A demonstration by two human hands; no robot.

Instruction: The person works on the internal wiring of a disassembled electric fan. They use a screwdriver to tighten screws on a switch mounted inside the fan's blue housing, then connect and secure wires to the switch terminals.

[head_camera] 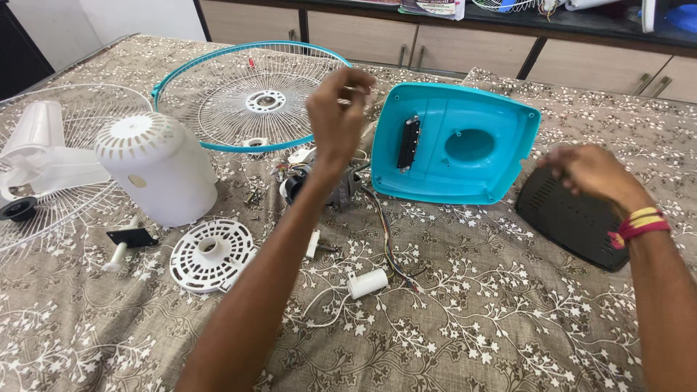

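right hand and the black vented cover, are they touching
Cannot tell. In the head view the right hand overlaps the top edge of the black vented cover, but motion blur hides any contact or gap.

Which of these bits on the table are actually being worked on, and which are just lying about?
In hand or closest:
- left hand, raised, pinching something too small to tell
- motor with wires beneath it
- right hand over the black cover
- turquoise base shell

Lying about:
- wire grille
- white motor cover
- round vented plate
- small white cylinder
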